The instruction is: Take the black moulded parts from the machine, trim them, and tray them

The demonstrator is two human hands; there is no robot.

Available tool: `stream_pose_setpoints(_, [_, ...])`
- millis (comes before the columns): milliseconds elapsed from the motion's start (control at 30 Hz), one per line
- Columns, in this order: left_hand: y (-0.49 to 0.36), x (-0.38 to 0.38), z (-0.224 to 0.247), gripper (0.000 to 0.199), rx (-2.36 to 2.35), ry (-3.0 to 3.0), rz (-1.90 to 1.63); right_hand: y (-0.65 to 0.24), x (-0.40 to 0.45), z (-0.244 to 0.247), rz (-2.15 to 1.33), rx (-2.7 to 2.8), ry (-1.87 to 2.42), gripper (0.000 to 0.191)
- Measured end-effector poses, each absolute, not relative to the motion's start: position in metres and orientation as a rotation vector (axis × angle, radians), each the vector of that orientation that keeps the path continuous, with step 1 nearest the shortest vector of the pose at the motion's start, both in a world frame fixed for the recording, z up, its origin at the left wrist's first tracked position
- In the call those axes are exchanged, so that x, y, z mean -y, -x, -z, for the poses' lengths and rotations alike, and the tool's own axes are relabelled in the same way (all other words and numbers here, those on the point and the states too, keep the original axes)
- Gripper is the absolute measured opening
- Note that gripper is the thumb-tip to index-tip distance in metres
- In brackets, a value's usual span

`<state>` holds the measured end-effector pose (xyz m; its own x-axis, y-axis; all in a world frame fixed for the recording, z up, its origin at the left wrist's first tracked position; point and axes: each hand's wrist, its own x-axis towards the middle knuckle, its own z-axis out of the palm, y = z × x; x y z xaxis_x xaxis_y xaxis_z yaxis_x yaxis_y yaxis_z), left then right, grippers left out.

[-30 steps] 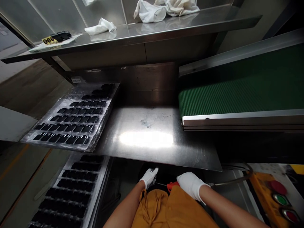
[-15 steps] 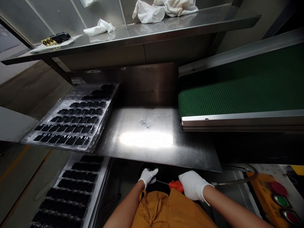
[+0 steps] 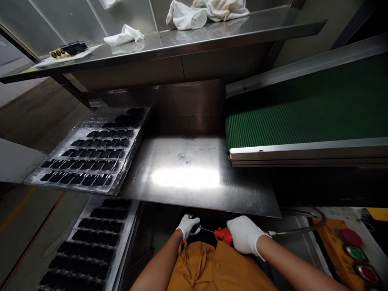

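My gloved right hand [image 3: 245, 235] was clamped around a red tool [image 3: 223, 235], its thin metal shaft [image 3: 207, 230] running leftward, roughly level across my front, toward my left hand [image 3: 187, 226]. My left hand, nearer the shaft's tip, had curled fingers, but I could not tell what they enclosed. Beyond both lay the desk [image 3: 182, 155], between the tray [image 3: 34, 178] and the green belt [image 3: 333, 105].

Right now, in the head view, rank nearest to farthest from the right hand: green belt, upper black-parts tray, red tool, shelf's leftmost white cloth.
1. Red tool, in the right hand.
2. Green belt, ahead, right.
3. Upper black-parts tray, left.
4. White cloth, up on the shelf.
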<state>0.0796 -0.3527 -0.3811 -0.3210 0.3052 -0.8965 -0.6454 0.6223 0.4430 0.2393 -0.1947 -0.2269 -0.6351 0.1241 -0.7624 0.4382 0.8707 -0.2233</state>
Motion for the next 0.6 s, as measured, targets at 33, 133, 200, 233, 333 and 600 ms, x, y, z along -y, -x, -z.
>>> stream_pose_setpoints(33, [-0.0784,0.3527,0.3809,0.032,-1.627,0.304,-0.978,-0.2389,0.1941,0.2268,0.501,-2.233,-0.394,0.033])
stream_pose_setpoints(133, [-0.0759,0.3531,0.3811,0.031,-1.615,0.357,-0.987,-0.2378,0.1934,0.2253,0.482,-2.223,-0.396,0.033])
stream_pose_setpoints(200, [-0.0754,0.3535,0.3819,0.026,-1.593,0.390,-1.000,-0.2372,0.1937,0.2240,0.477,-2.201,-0.401,0.032])
stream_pose_setpoints(233, [-0.0755,0.3537,0.3824,0.024,-1.582,0.402,-1.009,-0.2369,0.1941,0.2234,0.492,-2.187,-0.384,0.033])
stream_pose_setpoints(333, [-0.0768,0.3548,0.3833,0.021,-1.560,0.411,-1.038,-0.2362,0.1950,0.2230,0.532,-2.153,-0.323,0.036])
stream_pose_setpoints(600, [-0.0784,0.3557,0.3809,0.023,-1.480,0.547,-1.150,-0.2357,0.1937,0.2291,0.526,-2.195,-0.361,0.034])
